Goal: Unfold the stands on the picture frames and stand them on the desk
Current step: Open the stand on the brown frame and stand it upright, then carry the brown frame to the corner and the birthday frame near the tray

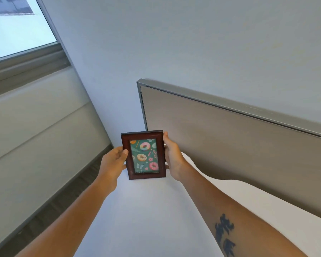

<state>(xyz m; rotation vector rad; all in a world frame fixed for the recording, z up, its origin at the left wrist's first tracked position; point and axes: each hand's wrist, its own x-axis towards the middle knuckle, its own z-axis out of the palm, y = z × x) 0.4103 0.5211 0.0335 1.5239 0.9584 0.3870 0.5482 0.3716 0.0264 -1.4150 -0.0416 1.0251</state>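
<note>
A small dark brown picture frame [144, 154] with a doughnut print on green stands upright, facing me, at the far end of the white desk [146, 210]. Its bottom edge rests on or just above the desk surface. My left hand [114, 162] grips the frame's left side, thumb on the front. My right hand [172, 154] holds its right side, fingers wrapped behind. The stand at the back is hidden from view.
A grey partition panel [230, 145] with a metal rim runs along the desk's right side. A white wall rises behind. To the left the desk edge drops to a grey floor [54, 201], with a window [17, 30] above.
</note>
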